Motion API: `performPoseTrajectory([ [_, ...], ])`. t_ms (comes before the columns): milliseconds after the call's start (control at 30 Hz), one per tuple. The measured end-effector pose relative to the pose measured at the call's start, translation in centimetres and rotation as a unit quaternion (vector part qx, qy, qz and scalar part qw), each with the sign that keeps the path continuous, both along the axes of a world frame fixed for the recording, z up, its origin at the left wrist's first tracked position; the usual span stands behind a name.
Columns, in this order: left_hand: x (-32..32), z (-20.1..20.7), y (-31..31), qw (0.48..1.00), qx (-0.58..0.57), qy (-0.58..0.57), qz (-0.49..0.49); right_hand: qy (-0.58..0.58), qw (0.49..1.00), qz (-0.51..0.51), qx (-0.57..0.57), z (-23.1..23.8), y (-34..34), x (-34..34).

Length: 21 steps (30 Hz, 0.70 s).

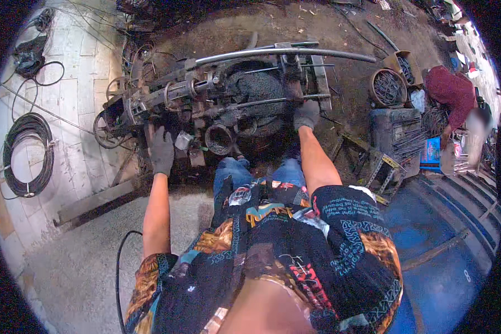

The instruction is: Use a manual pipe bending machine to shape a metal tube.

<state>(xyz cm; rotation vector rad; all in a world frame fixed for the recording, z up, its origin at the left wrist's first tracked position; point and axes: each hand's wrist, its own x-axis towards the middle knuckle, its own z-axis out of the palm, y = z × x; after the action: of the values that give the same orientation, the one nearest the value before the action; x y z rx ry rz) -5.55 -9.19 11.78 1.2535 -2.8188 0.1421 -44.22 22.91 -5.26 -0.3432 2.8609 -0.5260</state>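
Note:
A greasy, dark metal machine (175,92) lies in front of me, with rods and cylindrical parts running across it. On its left front, my left hand (162,151), in a grey work glove, rests with fingers stretched out, beside a brownish upright bar. My right hand (307,114), gloved too, is closed at the machine's right end, near the end of a steel rod (261,103); what it holds is hidden. A round open metal cup (219,140) sits low between my hands. Dark granular matter (260,85) fills the middle. One long pipe (273,51) lies across the far side.
A coil of black cable (28,155) lies on pale flooring at left. To the right stand a round bin of metal pieces (388,88), a metal box (395,119) and a yellowish angle-iron frame (385,170). Beyond, a person in a maroon top (452,94) bends over.

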Motion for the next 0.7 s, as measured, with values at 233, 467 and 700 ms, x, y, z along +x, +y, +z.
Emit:
performPoseTrajectory([
  [233,-1.0,1.8,-5.4,0.986,0.153,0.060,0.033,0.091,0.992,0.062,0.053,-1.7,0.9,-0.8],
  [467,-4.6,-0.3,-11.7,0.974,0.128,0.114,-0.149,-0.142,0.988,0.018,-0.058,1.6,7.3,7.5],
  [700,-14.1,-4.3,-13.8,0.955,0.137,0.123,-0.232,-0.313,0.790,-0.208,-0.483,7.9,1.0,18.7],
])
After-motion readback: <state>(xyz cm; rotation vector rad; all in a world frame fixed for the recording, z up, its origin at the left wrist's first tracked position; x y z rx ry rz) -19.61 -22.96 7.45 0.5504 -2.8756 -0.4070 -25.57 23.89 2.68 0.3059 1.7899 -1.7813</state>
